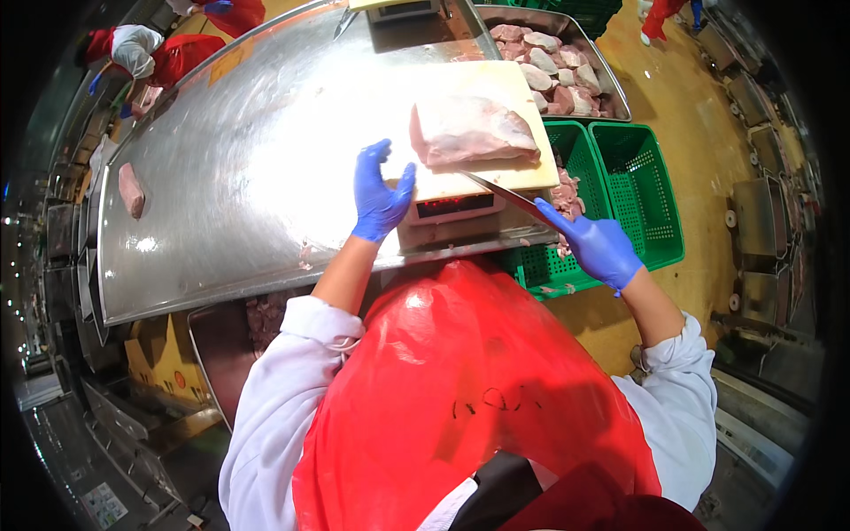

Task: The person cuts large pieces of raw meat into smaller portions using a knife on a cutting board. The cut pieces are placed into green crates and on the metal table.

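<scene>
Board's left part is washed out by glare, so its left edge is hard to trace. Knife [506,193] handle is hidden in the right hand [600,248]; tip ends by the near edge of the large meat slab [474,133], contact cannot be told. Box with a red-lit display [453,209] is partly covered by the cutting board [506,81]. Tub [212,350] under the worktop [221,230] is cut off by the left sleeve [283,389]. Co-worker [137,53] at upper left is small and blurred.

Hands: the left hand [381,196] is held palm inward beside the board's left edge, fingers and thumb spread wide; touch on the board cannot be confirmed. Right hand is closed around the knife, blade angled up-left. Both forearms are reached forward past the red apron [460,372].

Slab is laid flat on the board, toward its right side. Worktop's near edge is crossed by the left wrist. Green crates [670,199] are set just off the board's right edge, under the right hand; steel tray [628,113] of meat chunks is placed beyond. Left hand and small meat piece [131,190] are separated by a broad stretch of steel.
</scene>
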`<state>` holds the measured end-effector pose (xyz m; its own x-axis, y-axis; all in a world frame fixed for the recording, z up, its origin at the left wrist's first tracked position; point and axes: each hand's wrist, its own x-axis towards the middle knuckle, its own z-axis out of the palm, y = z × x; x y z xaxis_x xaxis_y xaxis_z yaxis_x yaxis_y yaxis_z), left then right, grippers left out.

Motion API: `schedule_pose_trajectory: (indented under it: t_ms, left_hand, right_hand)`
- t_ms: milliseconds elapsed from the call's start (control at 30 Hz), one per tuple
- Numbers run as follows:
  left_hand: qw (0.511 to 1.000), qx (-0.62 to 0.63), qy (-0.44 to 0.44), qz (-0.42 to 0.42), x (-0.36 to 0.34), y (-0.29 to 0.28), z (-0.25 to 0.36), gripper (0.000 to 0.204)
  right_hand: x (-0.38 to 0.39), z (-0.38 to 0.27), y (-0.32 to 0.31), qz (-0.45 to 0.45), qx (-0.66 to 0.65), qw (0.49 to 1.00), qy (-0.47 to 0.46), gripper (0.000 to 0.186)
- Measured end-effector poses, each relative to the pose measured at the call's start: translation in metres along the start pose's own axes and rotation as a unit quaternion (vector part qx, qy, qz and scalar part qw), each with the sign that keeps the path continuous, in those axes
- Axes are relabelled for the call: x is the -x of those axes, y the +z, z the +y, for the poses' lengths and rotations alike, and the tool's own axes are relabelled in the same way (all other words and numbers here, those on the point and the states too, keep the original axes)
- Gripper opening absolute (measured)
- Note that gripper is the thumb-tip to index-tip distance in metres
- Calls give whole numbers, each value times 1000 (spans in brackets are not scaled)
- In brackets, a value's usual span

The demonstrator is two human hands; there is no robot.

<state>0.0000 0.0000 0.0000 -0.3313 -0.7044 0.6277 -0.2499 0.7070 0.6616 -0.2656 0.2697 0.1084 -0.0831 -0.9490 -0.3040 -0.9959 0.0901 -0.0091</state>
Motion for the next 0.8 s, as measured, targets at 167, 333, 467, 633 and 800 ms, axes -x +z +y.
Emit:
schedule_pose_trajectory:
  t_ms: [167,333,467,633,800]
  left_hand:
    - [994,-19,-53,-89,-11,45,19,16]
    - [991,9,-91,-100,-1,37,10,10]
    - [992,21,-85,-92,5,33,5,9]
    - [992,36,-79,-93,6,31,9,11]
    - [991,17,-56,-121,6,32,4,9]
  right_hand:
    - [-7,4,11,237,-193,952,-14,82]
    - [-90,-49,34,295,-225,928,-46,78]
    - [-102,-52,33,221,-133,964,-60,79]
    - [-68,-25,8,163,-13,981,-101,83]
    - [-156,-103,1,174,-70,981,-51,76]
